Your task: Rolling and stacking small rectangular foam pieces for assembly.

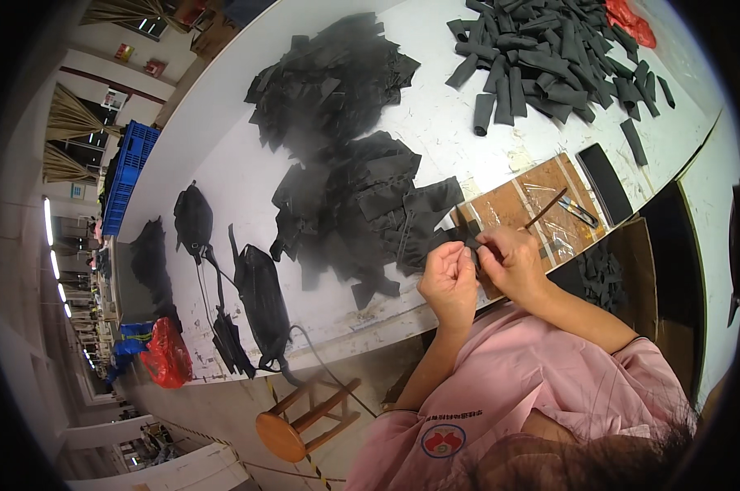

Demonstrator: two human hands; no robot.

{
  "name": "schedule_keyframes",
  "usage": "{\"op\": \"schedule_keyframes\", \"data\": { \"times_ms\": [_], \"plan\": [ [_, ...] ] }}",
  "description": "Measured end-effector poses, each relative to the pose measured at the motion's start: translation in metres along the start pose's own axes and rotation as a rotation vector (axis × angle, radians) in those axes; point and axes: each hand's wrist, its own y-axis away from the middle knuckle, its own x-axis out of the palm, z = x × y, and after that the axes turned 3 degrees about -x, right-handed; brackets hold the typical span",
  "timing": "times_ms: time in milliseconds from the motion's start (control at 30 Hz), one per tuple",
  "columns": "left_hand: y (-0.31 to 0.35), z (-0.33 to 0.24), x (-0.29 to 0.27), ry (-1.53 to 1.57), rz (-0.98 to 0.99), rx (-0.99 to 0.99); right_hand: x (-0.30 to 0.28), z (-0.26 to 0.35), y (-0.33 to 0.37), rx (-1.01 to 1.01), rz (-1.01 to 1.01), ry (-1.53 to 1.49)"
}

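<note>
My left hand (450, 284) and my right hand (511, 260) are close together at the table's near edge, fingertips pinched. Between them is a small black fabric piece (468, 236), partly hidden by my fingers. Just beyond lies a brown wooden board (507, 204) with clear film over parts of it. A thin brown stick (548, 208) and a pair of thread snips (581, 214) rest on the board, near my right hand. Left of my hands spreads a heap of flat black fabric pieces (362, 204), its closest pieces almost touching my left fingers.
Farther back are another black fabric heap (329, 82) and a pile of black fabric tubes (542, 65). A black tray (605, 183) adjoins the board. Black bags with straps (262, 299) lie at left, near a red plastic bag (167, 353). A wooden stool (282, 436) stands below.
</note>
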Motion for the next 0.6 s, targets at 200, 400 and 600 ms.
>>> {"op": "schedule_keyframes", "data": {
  "times_ms": [200, 400, 600],
  "plan": [
    [-0.023, 0.002, -0.024, 0.674, 0.331, -0.419, 0.003, -0.002, -0.006, -0.053, -0.021, -0.016],
    [-0.017, -0.007, -0.014, 0.220, 0.349, -0.178, 0.001, -0.006, -0.006, -0.008, 0.004, -0.101],
    [-0.012, 0.005, -0.008, -0.610, -0.087, 0.384, 0.011, -0.002, -0.003, -0.179, -0.018, 0.012]
  ]
}}
